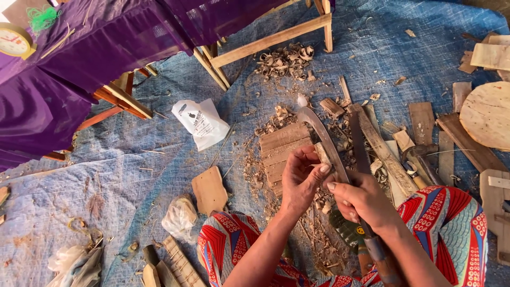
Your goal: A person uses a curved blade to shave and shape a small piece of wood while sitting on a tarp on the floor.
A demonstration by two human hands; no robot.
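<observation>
two hands are busy right over the stack of wooden slats, and that stack is our landmark. the left hand sits at the slats' near right corner, fingers curled and pinching a small pale wood piece that pokes up above the fingertips. the right hand, just right of it and a touch nearer the person, is wrapped tight around the handle end of a long curved machete, whose blade runs up along the slats' right edge with its tip just past their far corner, and the blade's edge lies against the little wood piece. a saw lies right of the blade, next to a long wooden stick. curled shavings are heaped well beyond the slats, under a wooden frame. left of the slats lies a white plastic bag, and near-left a flat rounded board. far right of the slats there's a round wooden disc. everything rests on a blue tarp, with patterned red fabric over the knees.
</observation>
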